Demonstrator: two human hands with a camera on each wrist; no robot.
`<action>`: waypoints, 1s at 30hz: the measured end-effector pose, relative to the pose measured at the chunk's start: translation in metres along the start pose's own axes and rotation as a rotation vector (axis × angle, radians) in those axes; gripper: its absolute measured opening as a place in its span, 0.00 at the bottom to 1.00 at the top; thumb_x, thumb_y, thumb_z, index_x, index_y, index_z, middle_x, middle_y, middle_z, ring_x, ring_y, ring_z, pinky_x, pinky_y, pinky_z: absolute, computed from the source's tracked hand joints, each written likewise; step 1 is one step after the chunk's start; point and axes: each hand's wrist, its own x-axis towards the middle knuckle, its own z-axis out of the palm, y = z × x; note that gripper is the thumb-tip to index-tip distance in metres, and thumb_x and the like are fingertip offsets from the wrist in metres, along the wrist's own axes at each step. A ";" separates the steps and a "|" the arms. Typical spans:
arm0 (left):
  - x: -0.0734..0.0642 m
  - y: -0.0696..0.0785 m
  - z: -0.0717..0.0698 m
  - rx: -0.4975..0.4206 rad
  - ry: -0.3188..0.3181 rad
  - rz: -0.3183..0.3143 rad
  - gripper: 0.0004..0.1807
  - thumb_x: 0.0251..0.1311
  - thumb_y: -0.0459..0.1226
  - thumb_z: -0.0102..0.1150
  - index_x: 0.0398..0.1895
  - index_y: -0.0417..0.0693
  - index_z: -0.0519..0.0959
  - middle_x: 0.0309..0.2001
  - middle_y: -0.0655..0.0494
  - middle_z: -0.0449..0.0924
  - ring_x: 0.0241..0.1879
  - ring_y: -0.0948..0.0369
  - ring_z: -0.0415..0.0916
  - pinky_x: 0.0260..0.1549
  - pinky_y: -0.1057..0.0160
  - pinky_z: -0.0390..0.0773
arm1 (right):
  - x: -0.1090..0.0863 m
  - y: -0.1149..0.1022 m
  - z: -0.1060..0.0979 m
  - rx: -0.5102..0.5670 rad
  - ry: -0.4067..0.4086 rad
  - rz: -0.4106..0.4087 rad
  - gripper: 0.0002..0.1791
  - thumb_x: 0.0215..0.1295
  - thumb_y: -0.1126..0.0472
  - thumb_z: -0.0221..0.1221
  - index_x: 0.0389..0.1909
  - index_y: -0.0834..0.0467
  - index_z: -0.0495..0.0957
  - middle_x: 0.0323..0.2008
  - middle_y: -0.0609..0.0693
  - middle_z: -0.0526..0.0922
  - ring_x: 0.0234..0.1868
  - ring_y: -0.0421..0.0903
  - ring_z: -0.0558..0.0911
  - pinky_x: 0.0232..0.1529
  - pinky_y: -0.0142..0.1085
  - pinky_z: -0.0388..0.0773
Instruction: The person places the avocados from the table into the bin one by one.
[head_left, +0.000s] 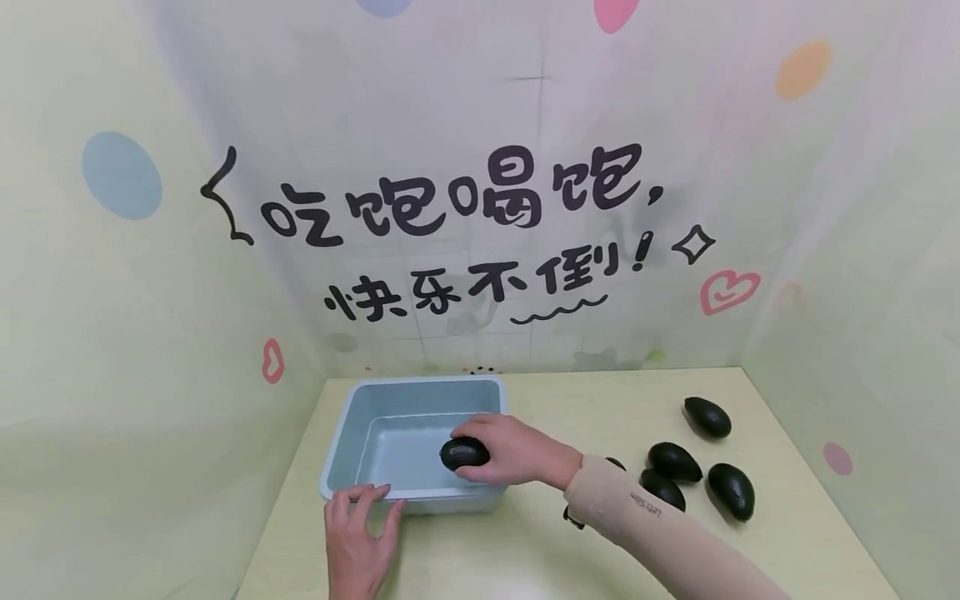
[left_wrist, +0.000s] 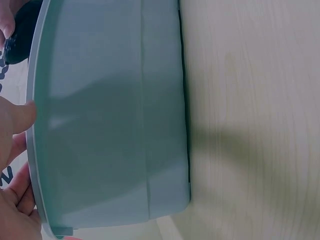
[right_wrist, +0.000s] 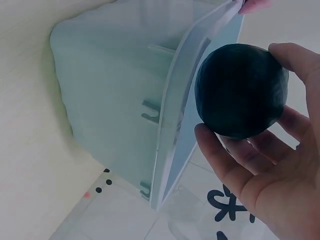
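While the left hand [head_left: 358, 540] pinches the near rim of the tub [head_left: 427, 400] between thumb and fingers, the right hand [head_left: 510, 451] holds an avocado [head_left: 464, 452], thumb and fingers curled round it, above the tub's right side. The tub sits near the table's [head_left: 600, 408] far left corner. Toward the table's right edge lie at least four more avocados [head_left: 731, 492], two of them close together.

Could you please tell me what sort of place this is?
Probably a small staged booth for tabletop work: printed hangings enclose a pale wood-grain table on three sides, and a light-blue bin stands there with dark avocados lying to its right.
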 end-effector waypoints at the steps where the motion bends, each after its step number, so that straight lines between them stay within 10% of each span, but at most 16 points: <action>1: 0.000 0.000 0.000 0.002 -0.001 -0.004 0.18 0.44 0.34 0.84 0.39 0.43 0.87 0.42 0.42 0.77 0.44 0.46 0.72 0.46 0.56 0.65 | 0.002 0.000 0.000 0.005 -0.008 -0.002 0.27 0.71 0.46 0.66 0.66 0.54 0.81 0.62 0.48 0.85 0.59 0.44 0.84 0.56 0.33 0.82; 30: -0.001 -0.001 0.002 -0.030 0.031 0.030 0.18 0.43 0.33 0.83 0.39 0.42 0.87 0.40 0.42 0.77 0.42 0.45 0.72 0.45 0.54 0.65 | 0.018 -0.003 -0.008 -0.029 -0.117 -0.007 0.16 0.72 0.55 0.64 0.56 0.56 0.86 0.45 0.48 0.89 0.45 0.42 0.86 0.51 0.32 0.82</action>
